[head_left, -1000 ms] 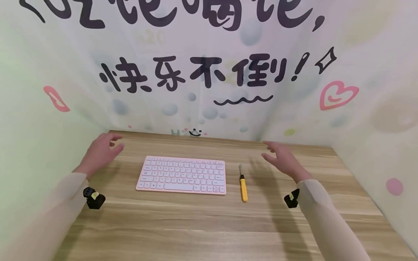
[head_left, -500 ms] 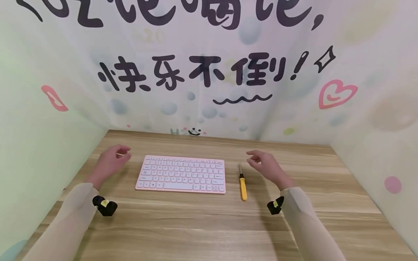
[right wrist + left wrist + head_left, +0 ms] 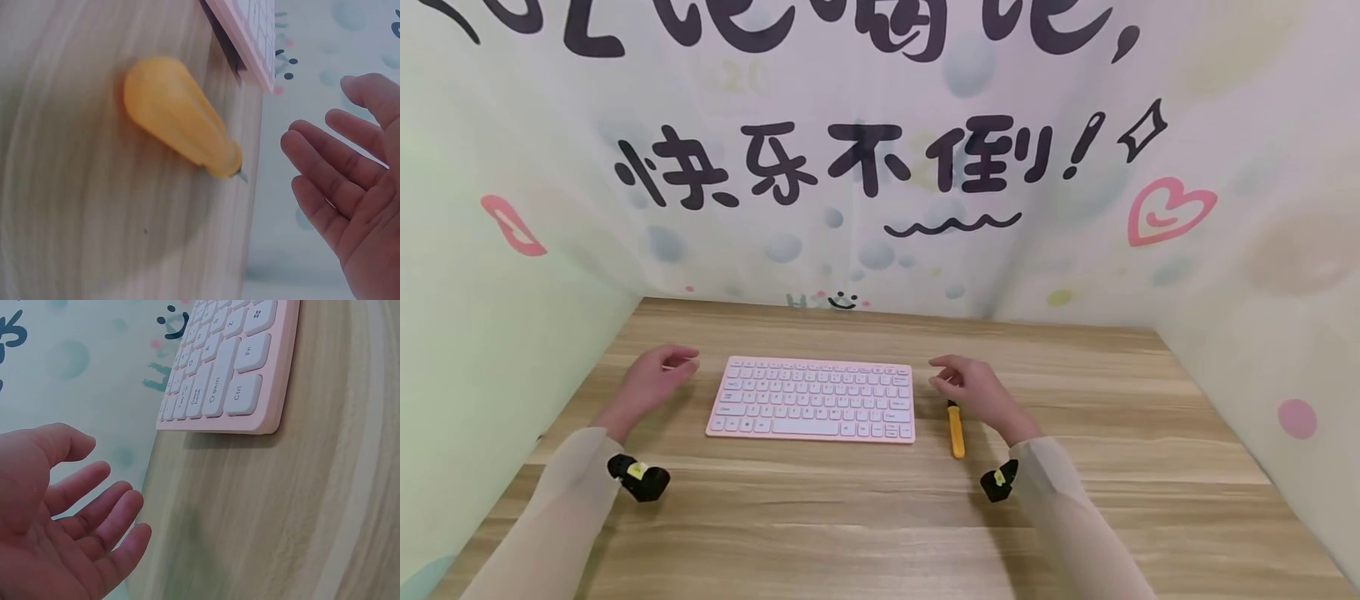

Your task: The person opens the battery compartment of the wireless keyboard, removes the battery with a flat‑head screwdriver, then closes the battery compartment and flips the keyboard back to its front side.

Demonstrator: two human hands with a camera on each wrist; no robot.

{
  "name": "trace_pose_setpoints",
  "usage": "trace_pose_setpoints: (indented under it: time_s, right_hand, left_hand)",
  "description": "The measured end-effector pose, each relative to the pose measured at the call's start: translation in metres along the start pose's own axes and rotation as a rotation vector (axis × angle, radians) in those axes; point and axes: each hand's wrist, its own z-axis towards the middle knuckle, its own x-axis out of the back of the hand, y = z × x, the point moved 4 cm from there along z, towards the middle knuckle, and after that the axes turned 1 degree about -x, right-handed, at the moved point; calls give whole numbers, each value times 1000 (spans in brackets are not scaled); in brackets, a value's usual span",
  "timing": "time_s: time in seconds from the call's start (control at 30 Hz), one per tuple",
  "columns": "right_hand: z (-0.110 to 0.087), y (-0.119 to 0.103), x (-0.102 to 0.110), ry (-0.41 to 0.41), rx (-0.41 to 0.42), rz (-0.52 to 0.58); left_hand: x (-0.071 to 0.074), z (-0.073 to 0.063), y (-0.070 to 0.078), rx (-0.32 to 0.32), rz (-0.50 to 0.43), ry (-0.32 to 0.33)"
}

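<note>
A pink keyboard [image 3: 811, 402] with white keys lies flat on the wooden table. To its right is a screwdriver [image 3: 956, 432] with a yellow handle, its shaft hidden behind the right hand in the head view. My left hand [image 3: 658, 379] hovers just left of the keyboard, fingers relaxed and holding nothing; the left wrist view shows its palm beside the Ctrl-key corner. Over the upper end of the screwdriver, my right hand [image 3: 973, 387] hangs with loosely bent fingers and an empty palm. In the right wrist view the yellow handle [image 3: 178, 112] appears large and slightly blurred.
The wooden table [image 3: 820, 517] meets a printed cloth backdrop [image 3: 865, 250] along its far edge. Pale side walls rise at left and right. A black camera [image 3: 638, 477] sits on the left wrist, another black camera [image 3: 998, 481] on the right.
My right hand has moved left and nearer, from the table's far right to above the screwdriver. The left hand has come down slightly towards the keyboard. Keyboard and screwdriver stay in place.
</note>
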Motion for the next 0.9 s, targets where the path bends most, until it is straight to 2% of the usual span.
trace_pose_setpoints:
  time_s: [0.2, 0.4, 0.53, 0.67, 0.9]
  right_hand:
    - [6, -6, -13, -32, -12, 5]
    - [12, -8, -21, 8, -68, 8]
    - [15, -8, -26, -10, -82, 19]
    - [18, -10, -30, -39, -81, 26]
    - [21, -11, -34, -61, -119, 19]
  left_hand:
    - [-6, 3, -3, 37, -38, -47]
    - [-10, 6, -10, 114, -71, -70]
    - [-13, 9, -14, 109, -97, -86]
    - [-15, 11, -14, 136, -144, -102]
    - [-25, 14, -10, 124, -208, -205]
